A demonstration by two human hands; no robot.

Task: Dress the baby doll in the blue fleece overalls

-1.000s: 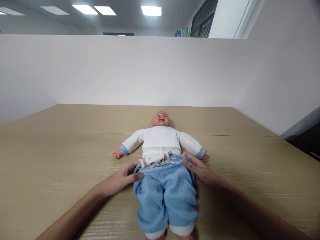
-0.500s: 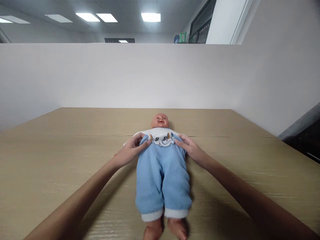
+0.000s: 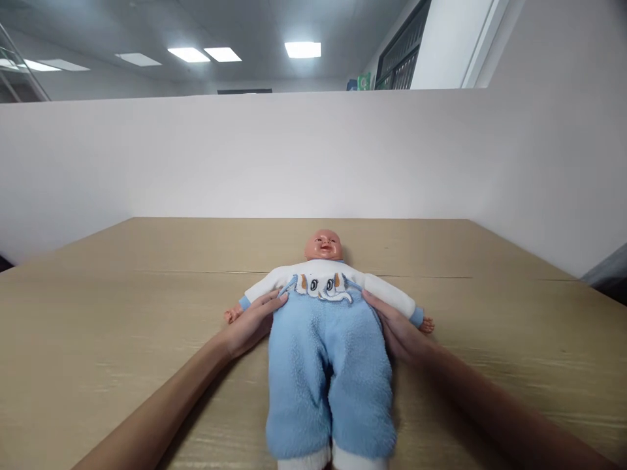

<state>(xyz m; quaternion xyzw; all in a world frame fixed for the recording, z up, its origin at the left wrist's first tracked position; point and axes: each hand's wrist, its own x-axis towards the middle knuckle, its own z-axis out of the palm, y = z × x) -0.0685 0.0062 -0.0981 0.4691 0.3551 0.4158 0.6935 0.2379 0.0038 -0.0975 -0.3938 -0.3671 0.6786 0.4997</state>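
Observation:
A baby doll (image 3: 324, 247) lies on its back on the table, head away from me. It wears a white long-sleeved top (image 3: 289, 274) with blue cuffs and fuzzy light-blue trousers (image 3: 313, 339) with white hems. An elephant face patch (image 3: 322, 287) crosses the front of the waist. On the left, my left hand (image 3: 252, 323) is closed along the doll's hip, thumb on the trousers and fingers partly tucked at its side. My right hand (image 3: 392, 320) clasps the opposite hip, thumb at the waist edge and fingers mostly hidden. The doll's feet are out of frame.
The wooden-looking table (image 3: 147, 326) extends around the doll, with a seam across it. A white partition (image 3: 245, 156) rises behind its far edge, and a wall (image 3: 548, 163) stands on the right. A dark object (image 3: 612, 277) shows at the right edge.
My hands have let go of their pinch at the front waistband and moved outward and down to the doll's sides. The doll's arms show more. The head view has shifted.

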